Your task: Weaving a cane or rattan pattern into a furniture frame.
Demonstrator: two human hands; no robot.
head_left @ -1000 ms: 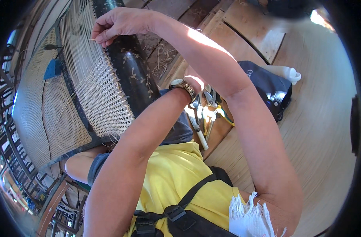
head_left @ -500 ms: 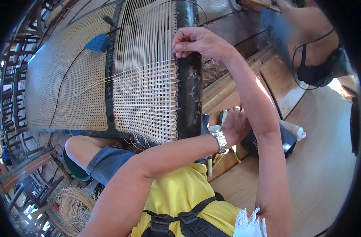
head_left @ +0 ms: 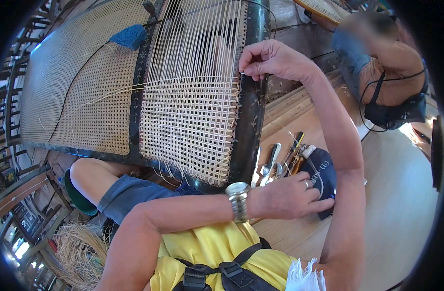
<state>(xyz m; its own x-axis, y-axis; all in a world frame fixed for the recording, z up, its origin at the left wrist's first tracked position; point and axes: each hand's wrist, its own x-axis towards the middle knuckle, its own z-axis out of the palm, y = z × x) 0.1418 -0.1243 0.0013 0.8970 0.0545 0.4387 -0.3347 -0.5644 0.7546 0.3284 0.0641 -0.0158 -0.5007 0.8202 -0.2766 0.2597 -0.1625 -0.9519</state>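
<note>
A half-woven cane panel (head_left: 188, 119) stretches over a dark wooden frame (head_left: 248, 119) in front of me. Lengthwise strands run bare at its far part, and open weave fills the near part. At the panel's right edge my right hand (head_left: 275, 60) pinches a thin, pale cane strand; only a small bit shows at the fingertips. My left hand (head_left: 290, 198), with a ring and a wristwatch, reaches across to the right over a dark pouch with print (head_left: 321, 169). Its index finger is stretched out beside my right forearm, and I see nothing held in it.
Knives and other hand tools (head_left: 280, 162) lie beside the pouch on wooden boards. A blue cloth (head_left: 128, 37) rests on the finished cane panel (head_left: 91, 87) at left. A bundle of loose cane (head_left: 81, 245) lies at lower left. Another person (head_left: 384, 68) sits at upper right.
My left hand has come out from behind my right forearm, nearer to me, and its index finger is now extended. My right hand stays at the panel's edge. The whole view has shifted a little.
</note>
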